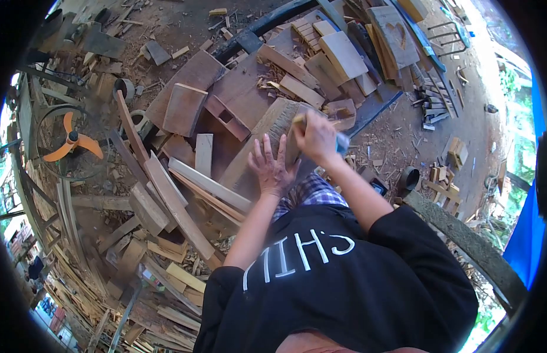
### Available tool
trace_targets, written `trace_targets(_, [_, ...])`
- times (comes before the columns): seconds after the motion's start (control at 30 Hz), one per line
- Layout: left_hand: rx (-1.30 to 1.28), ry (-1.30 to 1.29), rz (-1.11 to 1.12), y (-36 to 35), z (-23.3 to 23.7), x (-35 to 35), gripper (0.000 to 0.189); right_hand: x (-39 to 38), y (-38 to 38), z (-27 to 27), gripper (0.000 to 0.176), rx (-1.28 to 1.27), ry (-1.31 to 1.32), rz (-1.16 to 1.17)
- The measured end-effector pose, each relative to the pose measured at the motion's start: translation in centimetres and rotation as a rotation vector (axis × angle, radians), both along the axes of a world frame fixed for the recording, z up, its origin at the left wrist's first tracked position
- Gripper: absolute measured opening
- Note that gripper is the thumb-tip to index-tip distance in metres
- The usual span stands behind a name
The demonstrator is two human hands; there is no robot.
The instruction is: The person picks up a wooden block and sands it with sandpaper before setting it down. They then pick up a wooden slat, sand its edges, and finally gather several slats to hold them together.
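My left hand (272, 166) lies with fingers spread on a long wooden board (240, 172) that slants across in front of my lap. The board's far end looks rough and ridged. Close beside it, my right hand (316, 138) is closed around a small object, slightly blurred. A yellowish, wood-like end (298, 119) of it pokes out at the fingers, and something bluish (342, 143) shows behind the hand. The kind of object is hidden by my grip.
Wooden blocks (185, 109) and a piece with a rectangular hole (227, 117) lie beyond the board. Long strips (178, 206) lean at the left, near an orange-bladed fan (73, 138). A heart-carved panel (395, 36) stands at the back right. Shavings litter the ground.
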State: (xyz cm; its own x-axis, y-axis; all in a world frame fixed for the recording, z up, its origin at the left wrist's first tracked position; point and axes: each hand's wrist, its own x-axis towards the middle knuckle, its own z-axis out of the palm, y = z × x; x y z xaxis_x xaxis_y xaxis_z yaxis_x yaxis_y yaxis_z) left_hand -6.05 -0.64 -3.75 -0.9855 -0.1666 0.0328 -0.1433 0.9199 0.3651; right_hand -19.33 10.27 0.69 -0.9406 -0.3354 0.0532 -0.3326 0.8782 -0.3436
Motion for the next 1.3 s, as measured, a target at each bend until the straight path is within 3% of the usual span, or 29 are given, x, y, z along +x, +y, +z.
trace_targets(0.13, [-0.02, -0.022, -0.004, 0.0, 0.4, 0.1, 0.084, -5.5, -0.4, 0.1, 0.029, 0.011, -0.031, -0.115])
trace_targets(0.2, [-0.016, -0.019, 0.0, 0.1, 0.4, 0.0, 0.084, -3.1, 0.3, -0.2, 0.029, -0.021, 0.072, -0.046])
trace_targets(0.27, [-0.034, -0.004, -0.003, 0.0, 0.1, -0.1, 0.084, 1.2, 0.5, 0.0, 0.031, 0.005, -0.049, -0.019])
trace_targets(0.33, [-0.05, -0.004, -0.007, 0.0, 0.1, -0.1, 0.084, 0.7, 0.5, 0.0, 0.031, -0.021, -0.023, -0.023])
trace_targets(0.4, [-0.062, 0.007, -0.011, 0.0, 0.2, 0.0, 0.085, -2.0, 0.1, 0.1, 0.028, 0.021, 0.06, -0.042])
trace_targets(0.47, [-0.051, -0.003, -0.011, 0.2, 0.3, 0.2, 0.085, -6.4, -0.1, -0.6, 0.028, -0.031, -0.074, -0.129])
trace_targets(0.57, [-0.055, 0.015, -0.007, 0.0, 0.3, -0.3, 0.085, -3.8, 0.1, -0.1, 0.031, 0.016, 0.064, -0.05])
trace_targets(0.67, [-0.072, 0.006, -0.008, 0.1, -0.2, -0.1, 0.085, 1.8, -0.1, 0.9, 0.033, 0.057, -0.097, 0.108])
trace_targets(0.7, [-0.074, 0.011, -0.011, 0.1, 0.0, -0.3, 0.086, 1.6, -0.3, 0.3, 0.034, 0.022, -0.014, 0.062])
trace_targets(0.83, [-0.062, -0.017, -0.007, 0.1, 0.5, -0.1, 0.082, -6.8, -1.0, -0.6, 0.035, 0.008, 0.108, -0.056])
trace_targets(0.9, [-0.067, -0.019, -0.006, 0.2, 0.9, -0.3, 0.082, -9.7, 0.3, -0.7, 0.036, 0.085, -0.124, -0.113])
trace_targets(0.93, [-0.06, -0.04, 0.0, 0.2, 1.0, -0.1, 0.083, -10.2, 1.2, -0.2, 0.036, 0.075, -0.109, -0.11])
trace_targets(1.03, [-0.066, -0.025, 0.004, 0.0, 0.8, -0.3, 0.084, -10.4, 5.1, -0.1, 0.044, -0.094, -0.336, -0.256])
trace_targets(1.1, [-0.061, -0.031, -0.003, 0.0, 0.9, 0.1, 0.084, -9.8, 8.4, -2.0, 0.048, -0.546, -0.422, -0.245])
trace_targets(1.13, [-0.052, -0.015, 0.002, 0.1, 1.1, -0.2, 0.083, -10.1, 9.8, -2.0, 0.048, -0.549, -0.409, -0.239])
trace_targets(1.2, [-0.04, 0.0, 0.007, 0.5, 1.1, -0.9, 0.082, -8.7, 12.0, -2.1, 0.044, -1.211, -1.155, -0.546])
trace_targets(1.23, [-0.071, 0.028, 0.03, 0.7, 1.2, -1.5, 0.079, -8.1, 11.1, 0.6, 0.042, -1.391, -1.201, -0.644])
trace_targets(1.3, [-0.102, 0.079, 0.058, 1.4, 2.1, -3.1, 0.07, -7.3, 11.8, 0.2, 0.045, -1.532, -1.324, -0.601])
